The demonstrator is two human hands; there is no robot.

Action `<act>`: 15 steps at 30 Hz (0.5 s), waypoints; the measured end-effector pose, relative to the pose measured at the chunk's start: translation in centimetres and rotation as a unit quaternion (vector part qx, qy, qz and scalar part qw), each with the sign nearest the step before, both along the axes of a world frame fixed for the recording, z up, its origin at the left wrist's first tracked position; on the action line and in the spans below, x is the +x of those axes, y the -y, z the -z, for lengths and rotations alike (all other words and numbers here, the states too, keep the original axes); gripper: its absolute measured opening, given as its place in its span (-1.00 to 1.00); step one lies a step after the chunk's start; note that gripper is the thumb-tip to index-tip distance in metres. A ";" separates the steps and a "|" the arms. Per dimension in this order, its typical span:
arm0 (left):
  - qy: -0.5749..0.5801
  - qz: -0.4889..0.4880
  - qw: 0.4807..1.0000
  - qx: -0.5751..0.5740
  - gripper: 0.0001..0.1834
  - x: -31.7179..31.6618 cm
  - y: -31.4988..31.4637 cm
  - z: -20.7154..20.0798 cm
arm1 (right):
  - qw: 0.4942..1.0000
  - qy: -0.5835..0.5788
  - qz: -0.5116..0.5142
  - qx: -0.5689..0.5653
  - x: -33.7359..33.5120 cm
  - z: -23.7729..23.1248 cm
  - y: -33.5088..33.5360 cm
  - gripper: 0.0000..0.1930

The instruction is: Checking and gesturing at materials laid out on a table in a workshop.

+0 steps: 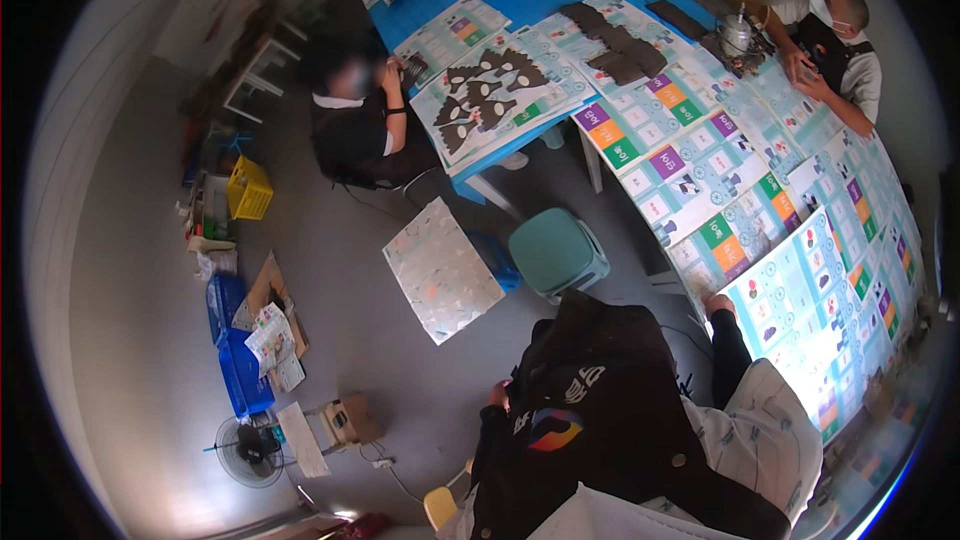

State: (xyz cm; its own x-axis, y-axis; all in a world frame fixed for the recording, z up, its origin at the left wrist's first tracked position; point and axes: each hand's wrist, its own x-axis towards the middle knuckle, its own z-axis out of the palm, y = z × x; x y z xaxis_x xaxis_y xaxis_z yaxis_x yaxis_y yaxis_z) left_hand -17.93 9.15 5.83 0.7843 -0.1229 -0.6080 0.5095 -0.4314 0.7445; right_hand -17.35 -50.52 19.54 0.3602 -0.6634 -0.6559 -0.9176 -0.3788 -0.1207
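Observation:
My right hand (718,305) is at the near left edge of the large table, beside a printed sheet (790,290) with pictures and coloured squares. It looks small here, and I cannot make out its fingers or whether it grips the sheet. My left hand (500,395) hangs low beside my dark apron (600,380), mostly hidden, its fingers unclear. Overlapping printed sheets (690,155) cover the table. Dark flat pieces (615,45) lie in rows farther back, and black cut shapes with white ovals (490,90) lie on the blue table (480,168).
A green stool (555,252) and a speckled board (443,270) on a blue stool stand in front of me. One person (350,110) sits at left, another (845,60) at far right beside a metal pot (735,37). A fan (250,448) and blue crates (235,350) line the left floor.

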 end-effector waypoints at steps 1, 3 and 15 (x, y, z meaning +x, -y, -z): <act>0.005 -0.036 0.997 -0.061 -0.69 -0.5 -0.6 0.9 | 1.000 0.001 -0.010 0.001 0.3 0.2 -0.1 -0.51; -0.001 0.021 1.000 -0.010 -0.69 0.1 -0.1 0.1 | 1.000 0.008 -0.010 -0.012 -0.1 0.5 0.0 -0.51; 0.075 0.132 0.980 0.131 -0.63 -0.3 0.0 0.4 | 0.999 0.024 -0.027 -0.039 -0.8 1.3 0.1 -0.51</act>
State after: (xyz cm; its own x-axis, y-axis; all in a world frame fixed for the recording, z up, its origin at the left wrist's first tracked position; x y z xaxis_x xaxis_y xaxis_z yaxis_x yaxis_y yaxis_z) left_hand -18.28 9.16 5.44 0.8290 -0.1882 -0.5267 0.2486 -0.7195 0.6485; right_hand -18.17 -50.64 18.19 0.4264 -0.6906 -0.5841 -0.8893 -0.4381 -0.1313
